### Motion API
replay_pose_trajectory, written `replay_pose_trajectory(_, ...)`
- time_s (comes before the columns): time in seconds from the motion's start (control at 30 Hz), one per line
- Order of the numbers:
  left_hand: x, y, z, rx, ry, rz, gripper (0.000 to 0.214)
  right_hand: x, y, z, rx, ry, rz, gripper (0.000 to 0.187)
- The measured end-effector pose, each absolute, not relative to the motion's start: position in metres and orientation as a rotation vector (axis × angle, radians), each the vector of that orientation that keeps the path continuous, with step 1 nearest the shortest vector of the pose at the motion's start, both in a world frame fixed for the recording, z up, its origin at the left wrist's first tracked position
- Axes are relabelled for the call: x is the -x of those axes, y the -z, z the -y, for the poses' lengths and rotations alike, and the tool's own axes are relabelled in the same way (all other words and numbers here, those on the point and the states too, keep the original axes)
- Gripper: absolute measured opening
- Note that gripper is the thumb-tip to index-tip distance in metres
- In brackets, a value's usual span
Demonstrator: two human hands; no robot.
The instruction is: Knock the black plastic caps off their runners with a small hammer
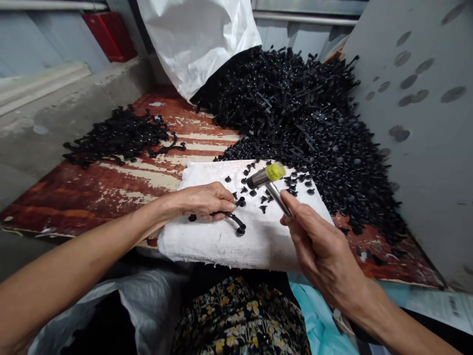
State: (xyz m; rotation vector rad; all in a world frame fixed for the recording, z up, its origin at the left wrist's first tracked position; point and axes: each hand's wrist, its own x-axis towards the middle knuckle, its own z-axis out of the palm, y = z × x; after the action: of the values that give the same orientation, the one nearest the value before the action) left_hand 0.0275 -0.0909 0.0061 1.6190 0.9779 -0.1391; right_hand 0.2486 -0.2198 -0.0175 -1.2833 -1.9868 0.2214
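In my right hand (320,241) is a small mallet (268,176) with a yellow face on one end and a dark one on the other. Its metal shaft slants up from my closed fingers, and the head is above the white cloth pad (207,246). My left hand (207,199) rests on the pad, its fingers closed round a black handle-like strip (235,220) with a round end. Part of that strip is hidden under the fingers. Several small black plugs (263,209) with flat round heads lie scattered on the pad beyond both hands.
A large heap of black parts (295,108) spreads behind and right of the pad. At the left, a smaller pile of black strips (121,133) lies on the worn red board (48,202). A white sack (203,44) hangs at the back; a grey panel (424,148) stands at the right.
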Motion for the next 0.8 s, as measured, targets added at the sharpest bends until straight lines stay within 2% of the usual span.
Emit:
replay_pose_trajectory(0.2,-0.028,-0.007,0.092,-1.614,0.115,-0.977,0.031,-0.247,0.005,0.223,1.371,-0.436,2.023,0.057)
replay_pose_trajectory(0.4,-0.028,-0.004,0.093,-1.660,0.107,-0.955,0.032,-0.241,-0.002,0.227,1.403,-0.337,1.839,0.056)
replay_pose_trajectory(0.5,-0.027,-0.004,0.094,-1.634,0.103,-0.971,0.033,-0.245,0.000,0.223,1.488,-0.539,1.987,0.052)
replay_pose_trajectory(0.6,-0.020,-0.006,0.093,-1.487,0.050,-0.892,0.038,-0.251,-0.004,0.224,1.519,-0.657,1.674,0.044)
replay_pose_trajectory(0.7,-0.007,-0.010,0.090,-1.268,-0.078,-0.811,0.041,-0.257,-0.003,0.230,1.472,-0.949,1.267,0.041)
replay_pose_trajectory(0.8,0.006,-0.015,0.088,-1.188,-0.186,-0.774,0.045,-0.260,0.010,0.234,1.435,-1.154,0.977,0.049)
